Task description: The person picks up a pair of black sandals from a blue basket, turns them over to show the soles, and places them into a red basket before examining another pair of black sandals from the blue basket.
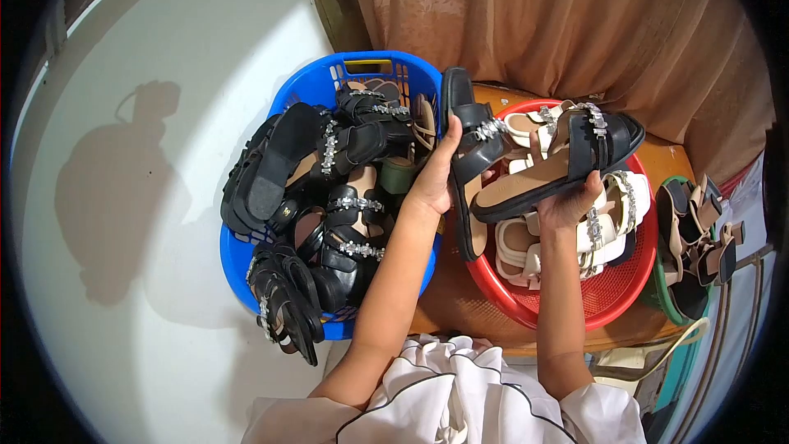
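My left hand (438,173) grips a black sandal (472,160) with a jewelled strap, held upright and partly turned sideways. In my right hand (571,201) lies a second black sandal (538,185), its tan insole facing up and its toe pointing to the upper right. Both are held above a red basket (588,304) of white sandals (604,234) with jewelled straps; the heel ends of the two black sandals come close together. Left of my left forearm, a blue basket (329,62) is heaped with black jewelled sandals (353,210).
A green basket (666,279) with heeled black-and-tan shoes (699,234) stands at the right. The red basket sits on a brown wooden surface (448,308). Behind hangs a brown curtain (526,25); a white wall (205,57) is at the left. A cream strap (694,333) shows at lower right.
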Demonstrator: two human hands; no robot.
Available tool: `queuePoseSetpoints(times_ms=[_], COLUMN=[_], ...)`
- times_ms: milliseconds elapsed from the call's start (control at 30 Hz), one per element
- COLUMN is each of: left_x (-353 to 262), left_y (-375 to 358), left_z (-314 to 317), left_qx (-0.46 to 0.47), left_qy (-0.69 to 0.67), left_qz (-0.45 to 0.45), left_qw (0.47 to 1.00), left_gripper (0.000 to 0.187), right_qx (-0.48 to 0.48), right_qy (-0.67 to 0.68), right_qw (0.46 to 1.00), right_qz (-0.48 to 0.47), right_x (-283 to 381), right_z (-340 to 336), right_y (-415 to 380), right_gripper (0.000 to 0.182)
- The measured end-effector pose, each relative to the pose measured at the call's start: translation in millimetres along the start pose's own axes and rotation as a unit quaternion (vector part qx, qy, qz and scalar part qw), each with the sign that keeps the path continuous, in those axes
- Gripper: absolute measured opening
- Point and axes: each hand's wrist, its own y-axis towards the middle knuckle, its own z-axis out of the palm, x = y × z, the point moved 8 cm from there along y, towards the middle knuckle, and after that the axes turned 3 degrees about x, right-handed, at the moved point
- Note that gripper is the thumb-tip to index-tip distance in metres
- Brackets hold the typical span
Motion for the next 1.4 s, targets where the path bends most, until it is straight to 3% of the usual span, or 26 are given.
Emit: queuePoseSetpoints(times_ms=[233, 467, 567, 600, 700, 800, 1033, 1167, 1233, 1333, 1400], left_x=[-2, 5, -1, 3, -9, -8, -7, -11, -28, -38, -48], left_y=[-9, -17, -22, -21, -24, -20, -9, -4, -8, -8, -13], left_z=[11, 25, 32, 29, 36, 30, 10, -16, -15, -33, -35], left_qx=[0.021, 0.092, 0.140, 0.133, 0.126, 0.101, 0.037, -0.027, -0.044, -0.057, -0.063], left_qy=[0.039, 0.034, 0.218, 0.233, 0.290, 0.291, 0.148, 0.052, 0.022, -0.033, -0.094], left_qz=[-0.010, -0.071, -0.019, -0.058, 0.005, 0.031, 0.049, 0.062, 0.107, 0.151, 0.178], left_qw=[0.999, 0.993, 0.966, 0.962, 0.949, 0.951, 0.987, 0.996, 0.993, 0.986, 0.978], left_gripper=[0.056, 0.059, 0.067, 0.076, 0.058, 0.054, 0.052, 0.039, 0.026, 0.023, 0.030], right_qx=[-0.044, -0.127, -0.134, -0.135, -0.123, -0.102, -0.066, 0.013, 0.026, 0.055, 0.081], right_qy=[-0.018, 0.091, 0.117, 0.120, 0.106, 0.060, -0.062, -0.104, -0.155, -0.214, -0.235], right_qw=[0.998, 0.987, 0.983, 0.983, 0.986, 0.991, 0.995, 0.994, 0.987, 0.975, 0.967], right_qz=[-0.045, -0.047, -0.038, -0.041, -0.046, -0.061, -0.048, -0.020, -0.015, 0.019, 0.050], right_x=[12, 15, 13, 12, 14, 17, 10, -2, -7, -19, -25], right_z=[-1, -23, -33, -36, -34, -24, -7, -9, -9, -3, 0], right_y=[1, 4, 6, 6, 5, 4, 0, -3, -8, -15, -18], right_gripper=[0.055, 0.049, 0.048, 0.048, 0.048, 0.048, 0.049, 0.053, 0.059, 0.069, 0.071])
